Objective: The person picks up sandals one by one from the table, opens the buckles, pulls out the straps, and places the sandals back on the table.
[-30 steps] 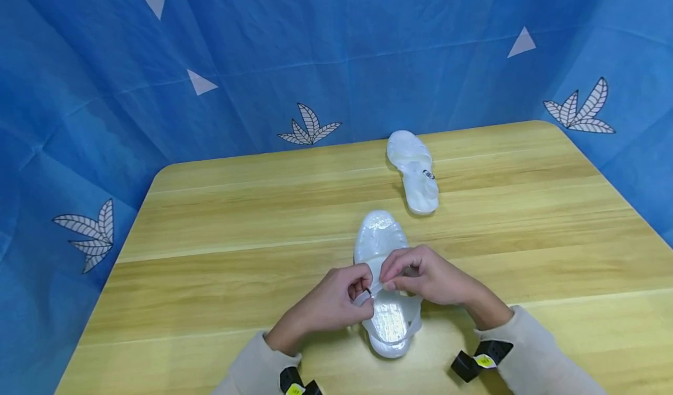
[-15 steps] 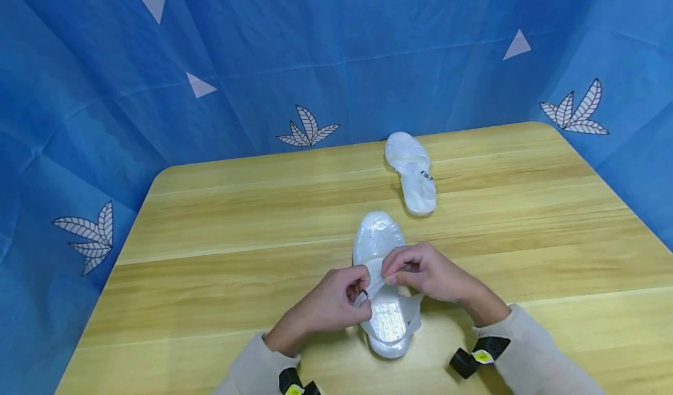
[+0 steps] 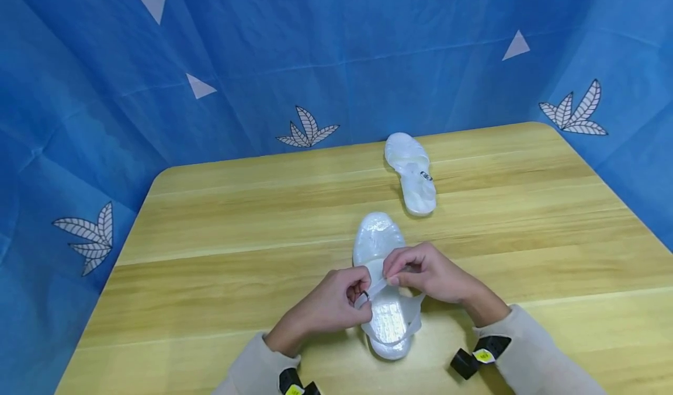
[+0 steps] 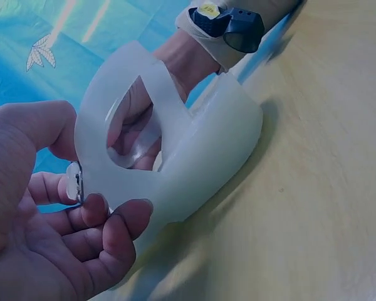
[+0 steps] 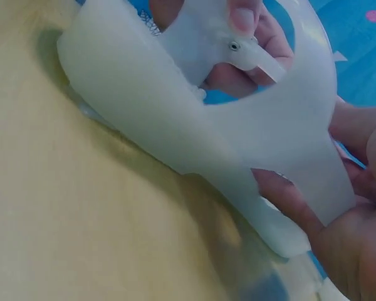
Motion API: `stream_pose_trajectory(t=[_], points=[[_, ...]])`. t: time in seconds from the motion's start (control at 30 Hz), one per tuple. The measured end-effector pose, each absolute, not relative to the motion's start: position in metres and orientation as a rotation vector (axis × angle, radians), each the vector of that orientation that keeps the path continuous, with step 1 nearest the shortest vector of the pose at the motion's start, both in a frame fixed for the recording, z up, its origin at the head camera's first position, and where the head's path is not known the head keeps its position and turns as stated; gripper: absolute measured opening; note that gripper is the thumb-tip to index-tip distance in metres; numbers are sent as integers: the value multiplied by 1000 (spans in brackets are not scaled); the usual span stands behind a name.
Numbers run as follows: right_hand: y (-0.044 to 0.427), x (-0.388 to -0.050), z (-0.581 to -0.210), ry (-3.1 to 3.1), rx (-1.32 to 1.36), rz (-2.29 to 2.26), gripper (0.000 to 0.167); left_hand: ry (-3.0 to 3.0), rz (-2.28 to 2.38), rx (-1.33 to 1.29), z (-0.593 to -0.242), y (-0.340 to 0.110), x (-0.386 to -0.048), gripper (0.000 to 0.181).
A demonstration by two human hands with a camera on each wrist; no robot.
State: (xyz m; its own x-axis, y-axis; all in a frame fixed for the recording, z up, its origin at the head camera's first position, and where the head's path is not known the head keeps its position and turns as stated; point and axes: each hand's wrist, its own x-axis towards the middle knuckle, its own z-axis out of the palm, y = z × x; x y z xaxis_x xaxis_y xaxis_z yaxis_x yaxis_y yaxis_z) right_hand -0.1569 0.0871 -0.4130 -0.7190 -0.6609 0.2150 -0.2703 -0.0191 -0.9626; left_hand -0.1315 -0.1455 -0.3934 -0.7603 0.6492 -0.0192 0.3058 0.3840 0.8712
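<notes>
A translucent white jelly sandal (image 3: 389,319) lies on the table between both hands, its rounded front end pointing away. My left hand (image 3: 342,298) pinches the side of its strap beside a small metal buckle (image 4: 75,183). Opposite, my right hand (image 3: 428,275) pinches the thin strap (image 3: 378,287) over the middle of the sole. In the left wrist view, the right hand (image 4: 135,119) shows partly through the sandal's cut-out. The right wrist view shows a metal rivet (image 5: 234,46) by the left fingers. The strap's free end is hidden in the right fingers.
A second white sandal (image 3: 419,195) with a dark buckle lies farther back on the wooden table (image 3: 236,219). Behind the table hangs a blue curtain (image 3: 368,44) with leaf and triangle prints. A black camera (image 3: 468,363) is strapped to the right wrist.
Both hands keep their hold on the sandal. The right hand has shifted slightly right, drawing the strap out a little. The head view has moved slightly.
</notes>
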Motion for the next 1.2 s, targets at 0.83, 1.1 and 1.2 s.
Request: stream_pose_trajectory(t=[0.83, 1.1, 1.2], points=[[64, -141, -388, 2142, -912, -1386, 9, 2356, 1261, 831, -394, -140, -130, 18], [68, -144, -392, 2054, -925, -1450, 12, 2323, 1269, 861, -393, -142, -131, 19], [68, -145, -393, 2042, -945, -1458, 12, 2318, 1262, 868, -393, -142, -131, 19]])
